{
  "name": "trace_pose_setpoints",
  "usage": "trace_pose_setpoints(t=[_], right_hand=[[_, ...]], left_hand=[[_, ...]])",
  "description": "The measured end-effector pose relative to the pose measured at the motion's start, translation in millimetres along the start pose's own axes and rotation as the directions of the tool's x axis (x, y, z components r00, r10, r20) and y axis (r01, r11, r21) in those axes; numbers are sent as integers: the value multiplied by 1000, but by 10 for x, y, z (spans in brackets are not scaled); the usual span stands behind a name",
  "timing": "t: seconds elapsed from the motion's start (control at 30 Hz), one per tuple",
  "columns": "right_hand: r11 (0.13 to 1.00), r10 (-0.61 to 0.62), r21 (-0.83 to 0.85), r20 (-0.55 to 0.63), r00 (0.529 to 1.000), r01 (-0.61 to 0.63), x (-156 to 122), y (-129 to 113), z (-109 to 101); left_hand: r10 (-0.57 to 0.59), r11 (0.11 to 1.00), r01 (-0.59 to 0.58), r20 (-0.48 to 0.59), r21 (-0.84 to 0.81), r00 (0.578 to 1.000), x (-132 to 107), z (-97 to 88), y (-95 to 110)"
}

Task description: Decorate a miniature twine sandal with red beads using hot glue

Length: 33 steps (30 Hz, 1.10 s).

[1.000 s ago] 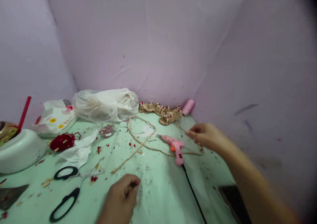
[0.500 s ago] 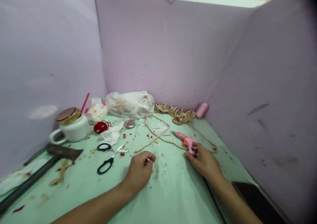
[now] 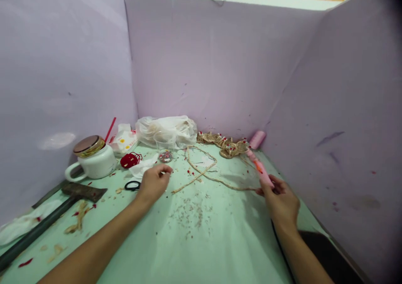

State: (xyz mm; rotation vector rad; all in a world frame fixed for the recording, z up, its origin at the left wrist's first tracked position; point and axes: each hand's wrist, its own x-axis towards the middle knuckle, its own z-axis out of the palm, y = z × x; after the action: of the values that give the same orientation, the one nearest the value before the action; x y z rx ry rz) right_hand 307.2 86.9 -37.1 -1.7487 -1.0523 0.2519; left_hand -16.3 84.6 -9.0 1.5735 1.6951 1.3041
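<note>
Gripping, the right hand (image 3: pixel 281 202) had its fingers closed round the handle of the pink glue gun (image 3: pixel 266 178), thumb and fingers wrapped on its lower end. The gun stood tilted, its front end pointing away from the person; in view that end overlapped the edge of the straw sandals (image 3: pixel 232 149), and contact there could not be told. An orange trigger (image 3: pixel 258 167) showed beyond the fingers. The rope (image 3: pixel 232 187) ran up to the right fingertips in view; whether they touched it was unclear.

Left hand (image 3: pixel 155 182): well apart from the gun, fingers curled in, thumb near forefinger with little gap; could not tell if anything small was pinched there. It covered most of the scissors (image 3: pixel 132 185), one black loop showing beside the wrist.

Between the hands, the rope crossed itself in a loop on the green cloth (image 3: pixel 220 250). Near the left hand: tissue (image 3: pixel 138 172), red yarn (image 3: pixel 129 161), a small clear tub (image 3: pixel 165 156). Farther left, a lidded white mug (image 3: pixel 99 163) and a hammer (image 3: pixel 83 190). Along the back, a plastic bag (image 3: pixel 182 129), the sandals, and a pink roll (image 3: pixel 257 139) against the wall.
</note>
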Motion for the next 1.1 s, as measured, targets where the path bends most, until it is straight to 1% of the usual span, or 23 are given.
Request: trace_pose_setpoints(t=[0.07,0.1,0.13,0.17,0.2,0.23,0.27,0.37,0.47,0.6,0.77,0.9,0.97,1.1], right_hand=[[994,15,106,-119,993,-3,19,-18,-22],[994,13,112,-154,988,5,29,-18,-27],[996,1,84,-169,986,13,41,-11,-28],[999,-12,45,-175,985,20,54,3,-25],[1000,-25,5,-174,984,26,67,23,-20],[999,-36,-29,-172,984,32,81,46,-12],[998,-46,-55,-175,983,37,94,71,-3],[991,-75,-122,-202,976,51,131,134,28],[980,-118,-180,-206,971,81,165,166,41],[961,-168,-251,-193,967,117,259,169,-7],[933,-223,-335,-256,941,130,561,102,-114],[910,-266,-378,-221,938,169,763,80,-95],[910,-271,-373,-206,940,180,768,108,-53],[916,-295,-327,-161,942,231,637,183,21]], left_hand=[[88,980,-101,83,173,993,-118,100,25],[127,939,-165,141,303,982,-172,147,41],[145,875,-224,209,429,967,-217,188,56],[144,798,-276,275,536,951,-249,221,67],[129,729,-314,328,608,936,-268,247,73],[107,690,-329,359,645,927,-275,266,75],[88,669,-334,376,664,922,-273,279,72],[70,657,-332,384,676,921,-245,292,52],[84,660,-348,394,666,915,-235,282,39],[88,671,-358,409,650,908,-248,260,21],[118,691,-375,415,619,902,-249,258,-17],[134,689,-392,424,609,896,-240,266,-26],[137,692,-397,430,602,892,-237,270,-27],[134,689,-401,438,604,889,-245,268,-35]])
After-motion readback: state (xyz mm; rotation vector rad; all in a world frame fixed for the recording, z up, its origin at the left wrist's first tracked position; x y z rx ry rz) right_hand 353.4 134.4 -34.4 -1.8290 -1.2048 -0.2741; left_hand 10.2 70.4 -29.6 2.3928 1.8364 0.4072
